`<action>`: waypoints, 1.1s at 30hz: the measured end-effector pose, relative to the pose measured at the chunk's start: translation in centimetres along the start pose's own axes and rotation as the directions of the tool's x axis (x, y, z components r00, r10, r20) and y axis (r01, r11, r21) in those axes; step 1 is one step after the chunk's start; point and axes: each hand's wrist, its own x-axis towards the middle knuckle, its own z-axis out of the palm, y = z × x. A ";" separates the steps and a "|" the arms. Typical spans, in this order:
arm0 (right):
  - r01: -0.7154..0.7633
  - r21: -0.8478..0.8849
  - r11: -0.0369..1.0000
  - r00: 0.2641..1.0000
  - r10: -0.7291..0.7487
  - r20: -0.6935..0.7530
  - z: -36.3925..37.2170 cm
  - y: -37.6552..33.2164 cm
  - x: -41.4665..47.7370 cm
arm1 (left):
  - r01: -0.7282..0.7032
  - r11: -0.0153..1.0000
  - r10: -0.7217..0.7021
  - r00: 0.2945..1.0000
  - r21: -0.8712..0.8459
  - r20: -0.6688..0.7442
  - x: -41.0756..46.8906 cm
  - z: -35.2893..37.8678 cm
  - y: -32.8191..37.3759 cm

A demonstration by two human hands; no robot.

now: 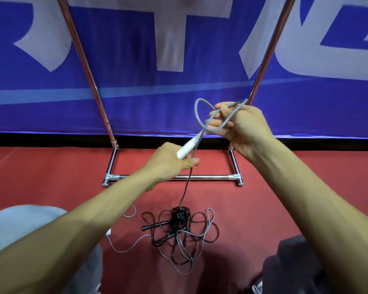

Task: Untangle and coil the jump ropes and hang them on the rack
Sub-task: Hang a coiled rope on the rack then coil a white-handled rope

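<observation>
Left forearm point(72, 230) half-hides floor handle point(109, 231); rack uprights point(83, 54) cropped above.

I see a blue banner point(136, 107) with large white characters across the far side; a paler blue stripe point(51, 95) runs along its lower part. A black strip point(51, 140) sits under its bottom edge. Red floor point(51, 170) below. Lower left, a grey trouser leg point(19, 225); lower right, a dark trouser leg point(289, 266).
</observation>
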 end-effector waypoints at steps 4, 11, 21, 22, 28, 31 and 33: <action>0.005 -0.041 0.999 0.997 -0.008 -0.074 -1.4 0.7 0.9 | -0.003 0.991 -0.003 0.999 -0.135 -0.046 -0.1 -0.1 0.1; 0.049 -0.747 0.663 0.939 0.224 0.261 -0.5 6.2 0.2 | -0.133 0.872 0.034 0.976 -0.470 -0.213 -0.3 -1.6 2.4; 0.323 -0.910 0.259 0.843 0.358 0.402 0.4 11.9 -1.2 | -0.187 0.724 -0.071 0.937 -0.664 -0.342 -0.8 -4.0 3.2; 0.300 -0.907 0.297 0.848 0.353 0.396 0.4 11.6 -1.3 | -0.191 0.731 -0.084 0.928 -0.655 -0.363 -0.7 -4.2 2.9; 0.054 -0.733 0.679 0.943 0.206 0.260 0.1 8.3 -1.4 | -0.111 0.913 -0.023 0.947 -0.393 -0.322 0.0 -3.5 1.4; 0.021 -0.618 0.786 0.974 0.124 0.191 0.0 5.8 -1.2 | -0.051 0.978 0.024 0.990 -0.201 -0.136 -0.1 -2.4 0.9; 0.008 -0.530 0.848 0.986 0.081 0.144 0.0 4.3 -1.1 | -0.029 0.999 0.028 1.000 -0.043 -0.009 -0.3 -1.8 0.6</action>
